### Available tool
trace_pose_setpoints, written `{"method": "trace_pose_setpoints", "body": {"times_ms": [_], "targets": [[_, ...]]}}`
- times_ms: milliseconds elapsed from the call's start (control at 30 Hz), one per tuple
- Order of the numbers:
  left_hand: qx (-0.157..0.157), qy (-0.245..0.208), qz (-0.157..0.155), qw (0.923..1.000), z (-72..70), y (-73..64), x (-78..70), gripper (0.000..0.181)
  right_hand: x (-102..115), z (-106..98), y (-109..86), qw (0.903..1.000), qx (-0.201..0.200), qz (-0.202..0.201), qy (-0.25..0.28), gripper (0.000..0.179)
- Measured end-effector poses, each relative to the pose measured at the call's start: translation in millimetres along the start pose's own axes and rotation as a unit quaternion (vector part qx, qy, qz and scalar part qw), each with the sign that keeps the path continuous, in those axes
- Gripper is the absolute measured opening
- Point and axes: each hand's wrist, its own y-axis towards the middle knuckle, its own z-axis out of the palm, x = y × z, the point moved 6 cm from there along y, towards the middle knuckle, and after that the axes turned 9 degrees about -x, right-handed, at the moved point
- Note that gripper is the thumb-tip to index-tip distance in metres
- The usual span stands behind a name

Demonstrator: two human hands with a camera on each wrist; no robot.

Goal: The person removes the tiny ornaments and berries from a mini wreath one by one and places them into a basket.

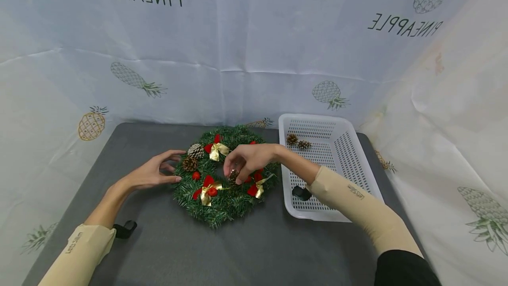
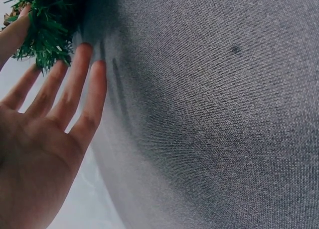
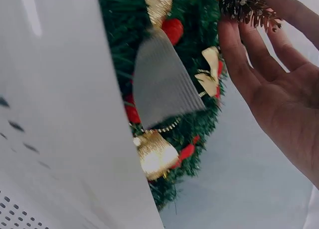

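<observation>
A green wreath (image 1: 226, 206) with red and gold bows, red berries and pine cones lies on the grey table. My right hand (image 1: 254, 159) pinches a brown pine cone (image 3: 244, 7) between thumb and fingertips, over the wreath's middle. At the wreath's left side is my left hand (image 1: 152, 172), its fingers spread and fairly straight around the outer edge. In the left wrist view the fingertips (image 2: 83, 52) lie close by the green needles (image 2: 47, 37); whether they all touch cannot be told. A whitish pine cone (image 1: 196, 151) and a brown one (image 1: 189, 163) sit on the wreath's upper left.
A white perforated basket (image 1: 283, 144) stands right of the wreath, under my right forearm. Inside it lie two pine cones (image 1: 304, 144) near the back left. A black strap (image 1: 125, 229) shows at my left wrist. A pineapple-print curtain (image 1: 246, 47) hangs behind the table.
</observation>
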Motion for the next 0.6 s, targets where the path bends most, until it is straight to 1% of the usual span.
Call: {"method": "trace_pose_setpoints", "body": {"times_ms": [133,300,600], "targets": [[0.0,0.001,0.002,1.0,0.1,-0.3,-0.3,0.078,3,-10,-8.4,0.9998,-0.014,-0.016,0.0,0.034],[0.001,0.002,0.001,1.0,1.2,-0.4,0.4,0.079,4,-21,-19.5,0.999,-0.037,-0.017,0.018,0.034],[-0.001,0.0,0.003,1.0,0.2,-0.6,-0.6,0.078,6,-39,-36.4,0.9962,-0.077,-0.039,0.015,0.034]]}}
